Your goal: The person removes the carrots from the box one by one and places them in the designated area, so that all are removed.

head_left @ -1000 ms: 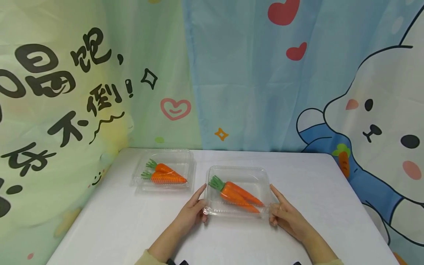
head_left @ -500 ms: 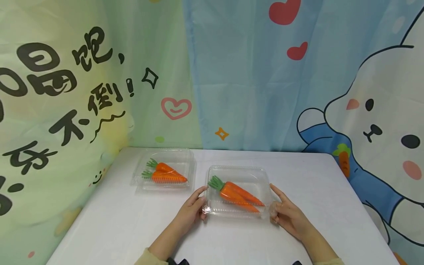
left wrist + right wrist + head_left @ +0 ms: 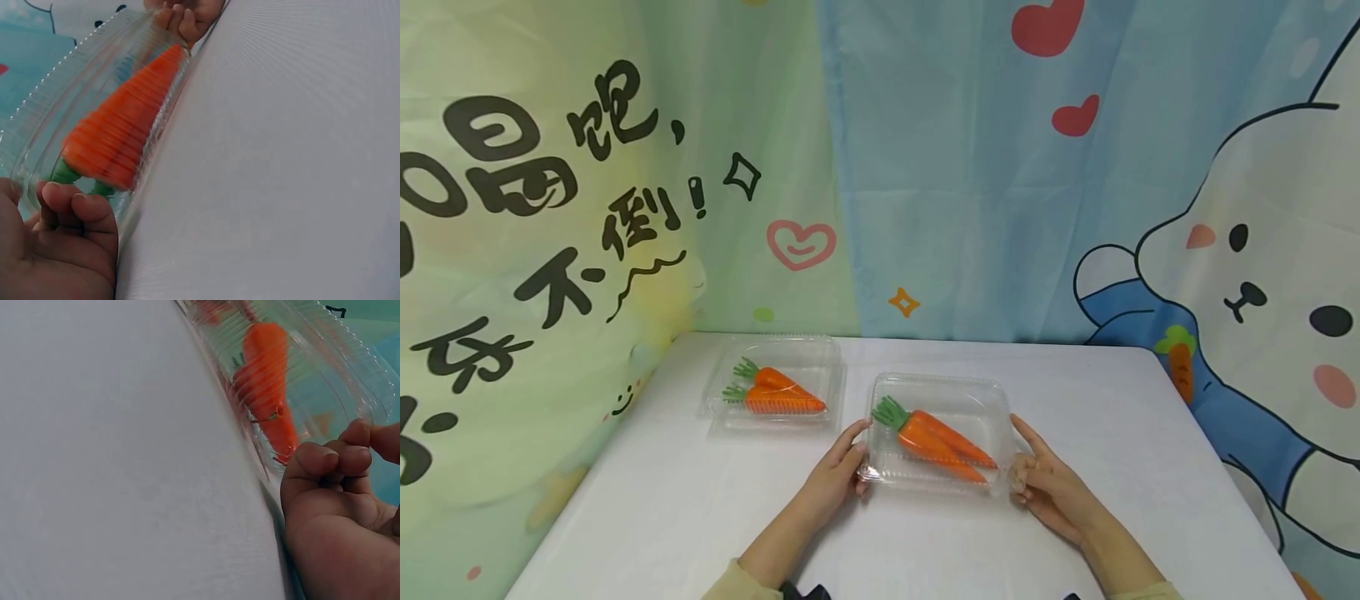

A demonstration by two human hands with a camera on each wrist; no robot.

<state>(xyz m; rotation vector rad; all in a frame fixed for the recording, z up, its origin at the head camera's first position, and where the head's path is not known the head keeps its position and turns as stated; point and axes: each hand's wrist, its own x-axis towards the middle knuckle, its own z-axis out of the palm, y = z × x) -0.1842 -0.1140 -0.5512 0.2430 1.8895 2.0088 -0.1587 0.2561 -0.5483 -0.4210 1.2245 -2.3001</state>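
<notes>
In the head view, a clear plastic clamshell box (image 3: 970,400) with its lid down stands near the middle of the table. Two orange carrots (image 3: 936,437) with green tops lie inside it. My left hand (image 3: 831,475) holds the box's left side, thumb and index finger at the edge; curled fingertips show against the box in the left wrist view. At the opposite side, my right hand (image 3: 1060,492) grips near the front right corner. Its index finger stretches along the right edge, while the other fingers curl, as the right wrist view also shows.
A second clear clamshell box (image 3: 808,354) holding two carrots (image 3: 778,392) sits farther back to the left. White cloth covers the table (image 3: 925,550). Behind it hangs a printed curtain (image 3: 955,208) with hearts and a cartoon animal.
My left index finger has bent slightly at the box's left edge. The right hand and both boxes look almost the same; the head view has shifted a little.
</notes>
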